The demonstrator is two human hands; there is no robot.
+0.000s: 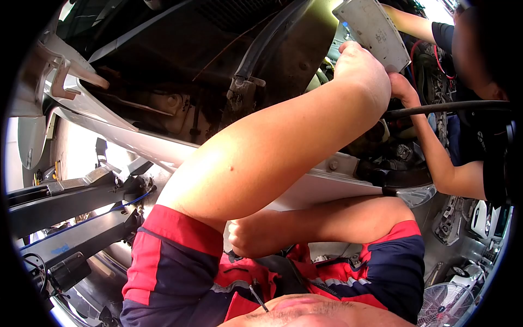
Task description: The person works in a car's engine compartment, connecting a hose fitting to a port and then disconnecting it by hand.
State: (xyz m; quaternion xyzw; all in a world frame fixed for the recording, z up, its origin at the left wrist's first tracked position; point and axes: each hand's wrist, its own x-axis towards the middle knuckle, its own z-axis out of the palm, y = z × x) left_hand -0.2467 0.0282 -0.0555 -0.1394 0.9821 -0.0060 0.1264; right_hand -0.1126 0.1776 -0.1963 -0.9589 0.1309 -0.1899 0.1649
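My left hand (360, 64) reaches up to the right over the engine bay, its fingers curled. It is at the lower left edge of a flat, grey, scuffed rectangular box (376, 34). A small blue-tipped piece (347, 28) shows just above the fingers; I cannot tell whether they hold it. A co-worker's hand (402, 89) is at the box's lower corner, and that person's other arm (408, 24) reaches behind its top. My right hand (248, 235) is folded across my body below my left arm, closed in a fist. Anything inside the fist is hidden.
A white car body edge (128, 139) runs below the open bay. A black hose (447, 108) crosses at right near the co-worker. Dark lift arms (71, 199) stand at lower left. A fan (448, 305) and car parts (451, 218) are on the floor at right.
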